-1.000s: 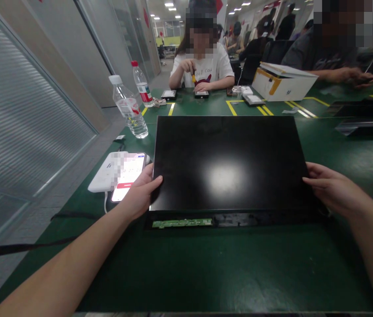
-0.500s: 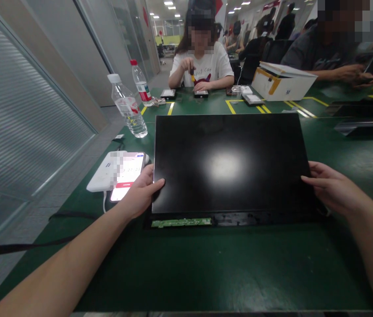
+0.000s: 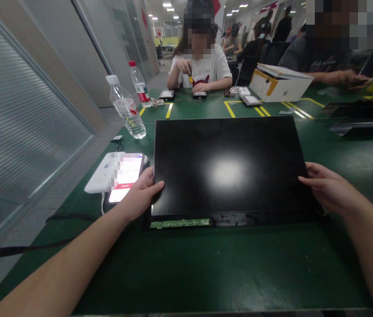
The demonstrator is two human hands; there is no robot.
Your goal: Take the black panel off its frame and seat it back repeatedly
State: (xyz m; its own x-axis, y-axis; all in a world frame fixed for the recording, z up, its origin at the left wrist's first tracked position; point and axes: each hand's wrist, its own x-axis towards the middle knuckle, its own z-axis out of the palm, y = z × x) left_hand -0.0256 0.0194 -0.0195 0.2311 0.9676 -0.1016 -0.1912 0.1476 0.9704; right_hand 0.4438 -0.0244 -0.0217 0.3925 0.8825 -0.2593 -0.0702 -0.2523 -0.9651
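A wide black LCD panel (image 3: 219, 163) is held between my two hands over the green table (image 3: 206, 273), its far edge raised. My left hand (image 3: 143, 191) grips the panel's left edge, thumb on the front face and fingers behind. At the right edge, my right hand (image 3: 328, 187) pinches it the same way, thumb in front. A narrow green circuit board (image 3: 180, 223) lies along the panel's near side at the left, on a black strip (image 3: 239, 219). What lies under the panel is hidden.
Left of the panel are a lit phone (image 3: 125, 176), a white power bank (image 3: 102, 174) and two water bottles, the nearer one (image 3: 129, 110) white-capped. Across the table a person (image 3: 202, 66) works on small drives. A white box (image 3: 280, 83) and dark metal parts (image 3: 364, 127) are at the right.
The panel's far edge has dropped slightly towards the table. Both hands keep their hold on its sides. The whole view has shifted a little.
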